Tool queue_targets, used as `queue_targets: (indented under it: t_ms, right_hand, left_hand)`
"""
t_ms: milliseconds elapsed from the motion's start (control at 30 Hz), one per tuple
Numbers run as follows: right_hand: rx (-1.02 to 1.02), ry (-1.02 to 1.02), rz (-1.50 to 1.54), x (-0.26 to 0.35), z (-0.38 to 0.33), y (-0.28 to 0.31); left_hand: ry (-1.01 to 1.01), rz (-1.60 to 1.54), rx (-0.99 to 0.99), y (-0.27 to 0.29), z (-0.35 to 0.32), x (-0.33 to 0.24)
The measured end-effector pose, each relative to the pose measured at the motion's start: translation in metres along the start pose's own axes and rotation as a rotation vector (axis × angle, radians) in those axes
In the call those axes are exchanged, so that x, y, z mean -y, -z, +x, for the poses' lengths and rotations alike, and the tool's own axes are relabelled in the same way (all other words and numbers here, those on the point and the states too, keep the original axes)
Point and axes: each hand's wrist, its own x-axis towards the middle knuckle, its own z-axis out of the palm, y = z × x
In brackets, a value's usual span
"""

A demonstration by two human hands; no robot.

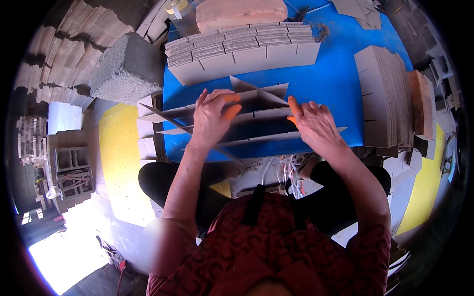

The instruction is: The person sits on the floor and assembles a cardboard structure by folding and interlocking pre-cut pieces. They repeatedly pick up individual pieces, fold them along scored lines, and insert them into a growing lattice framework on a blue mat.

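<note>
Several slotted cardboard strips stand on edge on the blue tabletop [340, 74], crossing to form part of a divider grid. My left hand [212, 116] has orange covers on its thumb and forefinger, and these close on the far long strip [274, 91]. A short cross strip [264, 94] slants across the grid toward my right hand [316, 123]. That hand, also with orange finger covers, pinches the strips where the cross strip meets the middle one. Nearest me lies another long strip [271, 137]. A second cross strip [165, 116] slants through the left end, partly behind my left forearm.
A stack of slotted cardboard strips [242, 54] lies at the table's far side, with a reddish brick [239, 12] behind it. More strips [382, 98] stand at right beside another brick [419, 103]. A grey concrete block [128, 66] sits at left, near a yellow board [121, 158].
</note>
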Motion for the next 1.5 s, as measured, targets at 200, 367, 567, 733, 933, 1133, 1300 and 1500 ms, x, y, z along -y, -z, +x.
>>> queue_targets:
  t_ms: [200,367,567,733,933,1133,1300,1500]
  right_hand:
    - [-0.207,0.045,0.244,-0.031,-0.014,-0.006]
    - [-0.234,-0.585,-0.198,-0.166,-0.034,-0.025]
    - [-0.314,-0.811,-0.260,-0.238,-0.093,-0.018]
    - [-0.803,-0.731,0.148,-0.150,-0.093,0.054]
    - [-0.679,-0.109,0.697,-0.014,-0.059,0.048]
    - [-0.670,0.019,0.689,0.003,-0.030,0.007]
    - [-0.492,0.099,0.457,0.020,-0.013,0.014]
    - [-0.489,0.092,0.339,0.030,-0.008,0.023]
  left_hand:
    - [-0.042,-0.035,-0.151,0.023,-0.021,-0.016]
    - [-0.029,-0.137,-0.122,0.044,-0.059,-0.022]
    - [-0.084,-0.068,0.001,0.033,-0.076,-0.018]
    - [-0.061,-0.082,-0.002,0.019,-0.080,-0.014]
    - [-0.061,-0.117,-0.031,0.012,-0.074,-0.022]
    - [-0.073,-0.142,-0.019,0.009,-0.073,-0.022]
    - [-0.080,-0.154,-0.017,0.009,-0.074,-0.025]
    - [-0.079,-0.171,-0.016,0.009,-0.073,-0.023]
